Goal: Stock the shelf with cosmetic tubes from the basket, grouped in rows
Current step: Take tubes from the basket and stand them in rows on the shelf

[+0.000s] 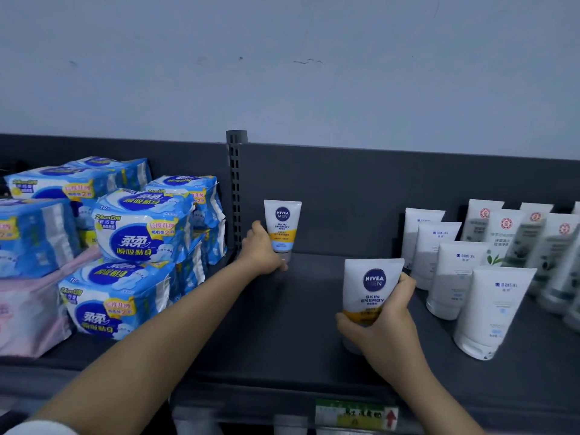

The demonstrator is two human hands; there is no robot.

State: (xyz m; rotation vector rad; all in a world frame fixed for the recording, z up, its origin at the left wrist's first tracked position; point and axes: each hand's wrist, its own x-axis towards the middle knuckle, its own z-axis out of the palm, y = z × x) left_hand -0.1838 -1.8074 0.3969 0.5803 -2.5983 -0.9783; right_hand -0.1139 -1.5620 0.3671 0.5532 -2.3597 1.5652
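The back tube point(282, 224) is held upright, cap down, at the rear of the shelf point(298, 324), just beside the post point(234, 189) and near the back panel point(345, 189). The left grip point(262, 251) is curled round its lower end. This is judged to be the head of a new row, started at the back so that later tubes can be lined up in front. A second tube point(372, 287) of the same kind is held upright nearer the front, label outward, with the right grip point(381, 321) wrapped round its lower half. Whether its cap rests on the shelf cannot be told. It is probably being kept ready for the same row. A bare strip of shelf is left between the post and the white tubes point(452, 277), which are ranked front to back on the right. The second tube is near the closest of these, so little side room is judged to be available there. Blue packs point(141, 224) are stacked left of the post. At the front edge a price label point(351, 414) is fixed. The basket is not in view.
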